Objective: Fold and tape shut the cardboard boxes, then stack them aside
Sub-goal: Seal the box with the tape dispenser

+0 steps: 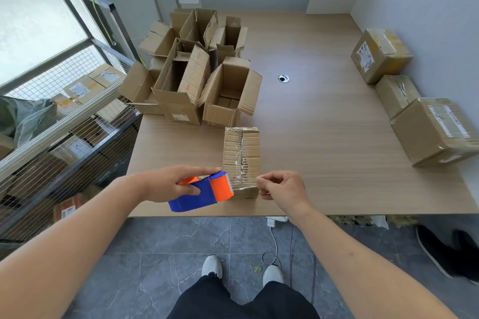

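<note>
At the left of the counter, beside a wire-mesh cart holding labelled parcels, a cluster of open cardboard boxes stands with flaps up, apparently waiting their turn. Nearer the front edge, the left hand grips a blue and orange tape dispenser, fingers curled round its body, the toothed blade end turned toward the small closed box, probably so the tape can be cut at the box's near end. That box lies lengthwise away from the person, clear tape along its centre seam. To its right, the right hand pinches thumb against fingers at the box's near corner, seemingly holding the tape's end taut. Far right, three taped boxes sit against the wall, evidently the finished ones set aside.
</note>
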The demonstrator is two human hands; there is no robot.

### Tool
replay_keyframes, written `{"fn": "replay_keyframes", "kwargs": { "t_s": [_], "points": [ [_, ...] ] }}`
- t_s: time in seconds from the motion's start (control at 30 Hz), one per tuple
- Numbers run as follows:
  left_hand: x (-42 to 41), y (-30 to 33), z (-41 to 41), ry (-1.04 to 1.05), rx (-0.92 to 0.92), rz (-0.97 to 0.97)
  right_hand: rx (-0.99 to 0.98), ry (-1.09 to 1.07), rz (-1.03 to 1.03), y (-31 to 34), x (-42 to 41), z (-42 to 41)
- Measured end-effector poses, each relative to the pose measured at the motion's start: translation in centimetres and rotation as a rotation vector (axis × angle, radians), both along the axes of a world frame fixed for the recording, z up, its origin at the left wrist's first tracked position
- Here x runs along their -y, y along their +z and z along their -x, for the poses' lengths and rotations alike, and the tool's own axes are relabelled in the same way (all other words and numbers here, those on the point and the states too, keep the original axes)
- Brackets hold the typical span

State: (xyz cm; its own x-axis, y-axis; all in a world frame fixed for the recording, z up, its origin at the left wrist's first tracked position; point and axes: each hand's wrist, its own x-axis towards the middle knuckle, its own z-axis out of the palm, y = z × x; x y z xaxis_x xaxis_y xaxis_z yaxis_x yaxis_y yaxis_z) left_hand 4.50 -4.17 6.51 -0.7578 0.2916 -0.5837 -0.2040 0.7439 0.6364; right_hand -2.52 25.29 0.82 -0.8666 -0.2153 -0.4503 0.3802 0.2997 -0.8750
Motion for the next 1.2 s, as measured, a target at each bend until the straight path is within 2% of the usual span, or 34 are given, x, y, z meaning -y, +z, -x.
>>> {"fn": "replay_keyframes", "kwargs": {
  "t_s": [0.3,0.57,0.7,0.8,0.97,1.2],
  "points": [
    [-0.2,0.4,0.7,-0.066,0.052,0.06,0.002,-0.044,-0.005,0.1,-0.4,-0.6],
    [-0.4,1.5,1.4,-0.174,-0.003,0.159,0.002,-0.082,0.01,-0.3,-0.4,-0.5],
    [-0.3,1.5,1.2,-0.12,-0.022,0.084,0.031,-0.084,0.039,-0.4,-0.8,-0.1],
    [-0.9,0.9,0.6,-0.049,-0.107,0.003,0.047,-0.088,0.08,-0.1,-1.1,0.3],
    [-2.7,0.5,0.5,-0.054,-0.223,0.024,0.044,-0.13,0.064,-0.3,-1.6,0.9],
    [-2.3,0.3,0.7,-0.111,-0.176,0.008,0.099,-0.143,0.009,-1.2,-1.6,0.5]
  ]
}}
